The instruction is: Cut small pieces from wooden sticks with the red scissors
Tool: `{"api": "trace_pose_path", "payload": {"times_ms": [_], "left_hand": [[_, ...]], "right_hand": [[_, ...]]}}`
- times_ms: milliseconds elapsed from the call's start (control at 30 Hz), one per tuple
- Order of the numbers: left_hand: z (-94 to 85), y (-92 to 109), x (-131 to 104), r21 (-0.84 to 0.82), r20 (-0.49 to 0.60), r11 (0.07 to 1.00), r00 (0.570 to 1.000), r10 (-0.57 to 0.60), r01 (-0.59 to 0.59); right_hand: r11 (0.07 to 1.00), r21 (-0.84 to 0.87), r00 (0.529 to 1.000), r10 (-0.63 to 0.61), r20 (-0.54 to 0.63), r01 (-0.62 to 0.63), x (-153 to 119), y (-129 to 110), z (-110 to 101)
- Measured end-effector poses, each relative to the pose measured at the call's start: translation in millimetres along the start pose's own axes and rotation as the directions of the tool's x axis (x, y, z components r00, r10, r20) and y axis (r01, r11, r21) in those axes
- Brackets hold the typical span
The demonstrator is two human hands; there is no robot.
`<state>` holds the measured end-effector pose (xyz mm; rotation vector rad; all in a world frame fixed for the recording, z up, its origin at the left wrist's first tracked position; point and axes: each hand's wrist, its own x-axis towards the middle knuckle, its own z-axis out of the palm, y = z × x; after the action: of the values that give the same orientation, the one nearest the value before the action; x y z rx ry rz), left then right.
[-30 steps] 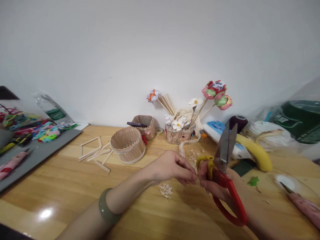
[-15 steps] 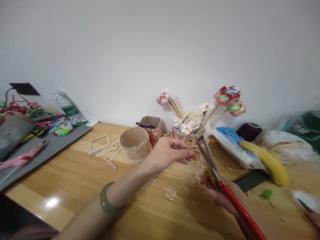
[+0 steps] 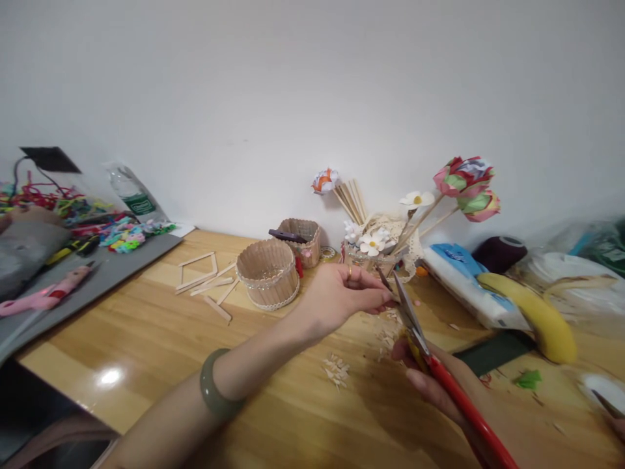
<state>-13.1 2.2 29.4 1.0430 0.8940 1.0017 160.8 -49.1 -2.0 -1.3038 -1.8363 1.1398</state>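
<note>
My right hand (image 3: 432, 391) grips a pair of scissors (image 3: 413, 326) with a red handle and a bit of yellow near the pivot. The blades point up and away, slightly apart. My left hand (image 3: 336, 299), with a ring and a green bangle (image 3: 217, 384) on its arm, pinches thumb and fingers together right beside the blades. Whatever small thing lies in that pinch I cannot make out. Pale wood-coloured shavings (image 3: 336, 370) lie on the table under my hands.
Two stick-walled baskets (image 3: 268, 296) stand behind my left wrist, near flat wooden sticks (image 3: 195, 281). White flowers (image 3: 374, 242) and paper roses (image 3: 463, 179) rise at the back. To the right are a tissue pack (image 3: 469, 293), a banana (image 3: 532, 312) and another person's hand (image 3: 619, 426).
My left hand has moved slightly right, so its fingertips are now at the scissor blades. The blades are closer together. The view has shifted a little.
</note>
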Motion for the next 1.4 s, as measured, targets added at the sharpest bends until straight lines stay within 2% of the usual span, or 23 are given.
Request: {"api": "trace_pose_path", "payload": {"times_ms": [167,633,900,1033,1167,1400], "left_hand": [[-3.3,-2,1,0.031,0.034,0.999,0.999,0.017,-0.018],[-11.4,0,5,0.011,0.143,1.000,0.989,0.021,-0.023],[-12.0,1,6,0.070,0.115,0.997,0.993,0.019,-0.027],[-11.3,2,5,0.079,0.105,0.997,0.994,0.002,-0.010],[-11.0,3,5,0.074,0.102,0.997,0.995,-0.009,0.002],[-12.4,2,6,0.052,0.114,0.998,0.993,-0.024,0.018]], "right_hand": [[0.998,-0.055,0.999,-0.042,0.000,0.042,3,19,3],[0.997,-0.077,0.999,-0.024,0.049,0.027,7,45,1],[0.995,-0.099,0.998,-0.027,0.053,0.032,3,29,1],[0.993,-0.112,1.000,-0.028,-0.010,0.026,2,17,4],[0.987,-0.156,0.998,-0.040,-0.042,0.033,0,18,4],[0.995,-0.087,0.999,0.052,-0.005,-0.052,2,11,0]]}}
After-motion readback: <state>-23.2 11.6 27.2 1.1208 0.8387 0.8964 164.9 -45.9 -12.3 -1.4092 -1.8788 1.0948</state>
